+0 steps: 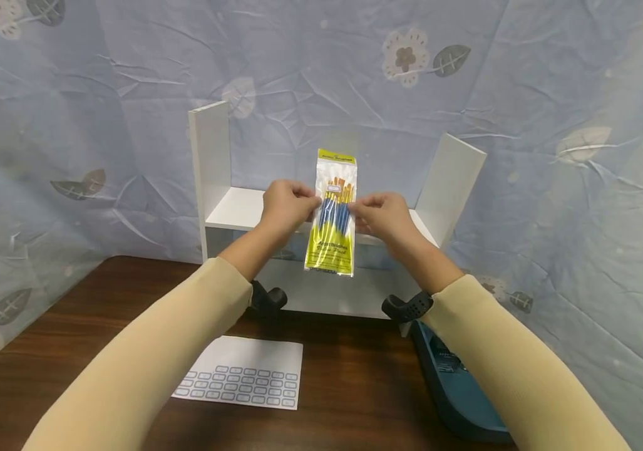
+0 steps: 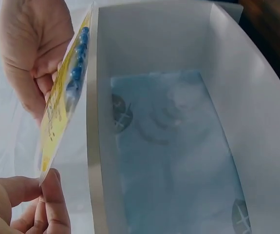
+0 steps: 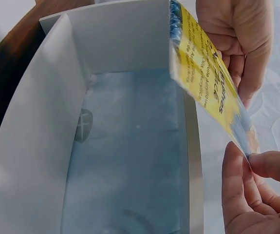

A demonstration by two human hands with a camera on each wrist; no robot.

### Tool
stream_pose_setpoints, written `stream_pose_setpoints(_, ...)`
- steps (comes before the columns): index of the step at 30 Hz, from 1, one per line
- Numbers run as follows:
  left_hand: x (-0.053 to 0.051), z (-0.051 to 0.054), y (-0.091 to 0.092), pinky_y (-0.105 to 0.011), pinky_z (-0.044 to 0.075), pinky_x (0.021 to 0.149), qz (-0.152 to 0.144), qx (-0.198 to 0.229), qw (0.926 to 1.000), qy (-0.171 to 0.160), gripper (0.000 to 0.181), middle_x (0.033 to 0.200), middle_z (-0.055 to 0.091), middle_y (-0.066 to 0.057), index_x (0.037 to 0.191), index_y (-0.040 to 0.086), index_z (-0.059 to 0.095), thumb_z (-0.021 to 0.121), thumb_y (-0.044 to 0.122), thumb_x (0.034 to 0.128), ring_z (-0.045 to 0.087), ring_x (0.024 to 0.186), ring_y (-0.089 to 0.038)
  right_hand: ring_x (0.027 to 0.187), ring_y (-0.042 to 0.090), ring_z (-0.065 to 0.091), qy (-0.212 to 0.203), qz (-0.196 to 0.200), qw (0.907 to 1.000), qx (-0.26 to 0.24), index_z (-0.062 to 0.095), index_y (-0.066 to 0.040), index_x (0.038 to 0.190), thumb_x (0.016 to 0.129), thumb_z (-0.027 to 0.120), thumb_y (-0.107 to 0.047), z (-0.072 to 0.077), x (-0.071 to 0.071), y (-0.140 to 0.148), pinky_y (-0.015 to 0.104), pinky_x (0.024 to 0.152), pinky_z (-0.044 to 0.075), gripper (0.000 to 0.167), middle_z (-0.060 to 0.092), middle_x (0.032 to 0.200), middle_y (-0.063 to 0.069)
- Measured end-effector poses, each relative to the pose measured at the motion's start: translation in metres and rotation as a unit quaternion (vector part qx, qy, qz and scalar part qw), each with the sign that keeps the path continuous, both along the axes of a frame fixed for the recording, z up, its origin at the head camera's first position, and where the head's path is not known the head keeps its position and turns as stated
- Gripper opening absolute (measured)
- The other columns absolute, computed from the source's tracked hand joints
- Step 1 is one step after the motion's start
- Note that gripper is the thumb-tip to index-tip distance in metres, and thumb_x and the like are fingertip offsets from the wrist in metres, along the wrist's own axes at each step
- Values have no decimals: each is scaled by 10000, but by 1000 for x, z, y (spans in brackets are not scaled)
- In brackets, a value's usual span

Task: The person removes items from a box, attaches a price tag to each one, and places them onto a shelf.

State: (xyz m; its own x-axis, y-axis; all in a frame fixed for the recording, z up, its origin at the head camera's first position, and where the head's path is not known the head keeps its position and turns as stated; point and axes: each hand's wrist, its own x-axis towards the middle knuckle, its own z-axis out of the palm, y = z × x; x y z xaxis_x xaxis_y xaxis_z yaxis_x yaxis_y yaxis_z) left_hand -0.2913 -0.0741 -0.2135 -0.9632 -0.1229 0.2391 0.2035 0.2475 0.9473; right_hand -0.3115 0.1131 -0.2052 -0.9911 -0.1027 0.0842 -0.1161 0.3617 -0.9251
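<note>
A clear and yellow packet of artist brushes (image 1: 334, 216) is held upright in front of a small white shelf (image 1: 236, 210). Blue handles and orange tips show through the plastic, with a small white label stuck over them. My left hand (image 1: 288, 210) pinches the packet's left edge between thumb and fingers. On the opposite edge my right hand (image 1: 383, 217) pinches it the same way. In the left wrist view the packet (image 2: 64, 102) appears nearly edge-on beside the shelf board. Yellow printed text faces the right wrist view on the packet (image 3: 205, 73).
A white sheet of blue-bordered labels (image 1: 242, 376) lies on the dark wooden table (image 1: 355, 388), left of centre. At the right stands a blue tray (image 1: 468, 394) with dark items inside, partly hidden by the right sleeve. Patterned cloth (image 1: 321, 62) hangs behind the shelf.
</note>
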Motion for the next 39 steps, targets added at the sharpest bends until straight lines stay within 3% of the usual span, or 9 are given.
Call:
stream_pose_setpoints(5,-8,4,2,-320,576,727,58,-292,9995,-132,169,915,657,-74,1086,-34,712,667,106,1002,638,725,-141,865,121,711,-77,-69,9997,225,668,52,1280,1032,671,-186,4,-8,-2,229,792,636,344,705,1204,151)
stream_pose_setpoints(8,-12,6,3,-278,542,672,91,-475,9986,-230,174,1033,693,-124,1110,-32,706,656,93,1000,644,744,-150,854,129,714,-124,-128,9994,292,675,48,1262,1031,672,-185,6,-12,-3,225,765,632,329,714,1217,163)
stream_pose_setpoints(12,-17,4,3,-322,565,748,142,-690,9971,-274,196,1233,686,-187,1147,-37,699,633,65,994,662,844,-207,854,130,705,-231,-197,9991,306,685,49,1232,1033,665,-173,6,-17,-7,236,772,637,299,713,1205,158)
stream_pose_setpoints(15,-23,2,3,-381,587,852,211,-811,9961,-269,205,1255,679,-197,1154,-46,698,632,45,982,660,956,-251,852,129,690,-302,-206,9989,300,688,60,1229,1036,655,-153,5,-22,-9,225,762,634,290,705,1203,162)
stream_pose_setpoints(19,-29,0,5,-401,594,908,314,-1077,9930,-382,197,1245,665,-191,1143,-43,688,633,54,981,636,1066,-278,835,132,691,-352,-159,9983,443,688,77,1230,1041,641,-133,4,-27,-11,215,747,633,286,704,1235,190)
stream_pose_setpoints(28,-33,2,6,-357,579,806,341,-1714,9820,-719,156,1236,656,-168,1079,-7,688,610,71,969,653,1075,-289,709,102,652,-180,-105,9932,1147,692,110,1158,1011,661,-84,7,-29,-16,158,616,571,246,704,1107,174)
stream_pose_setpoints(33,-37,2,6,-337,600,781,270,-1703,9811,-884,108,1211,663,-166,1018,-5,693,623,61,969,683,1036,-288,686,102,625,-43,-134,9871,1595,710,99,1136,1004,669,-92,8,-31,-17,167,590,524,236,715,1037,150)
stream_pose_setpoints(39,-41,0,7,-322,600,767,320,-1853,9785,-846,97,1173,676,-163,991,-7,695,650,74,965,689,1006,-275,683,116,685,30,-107,9857,1678,701,103,1140,1010,655,-74,8,-32,-20,180,611,569,225,755,1151,242)
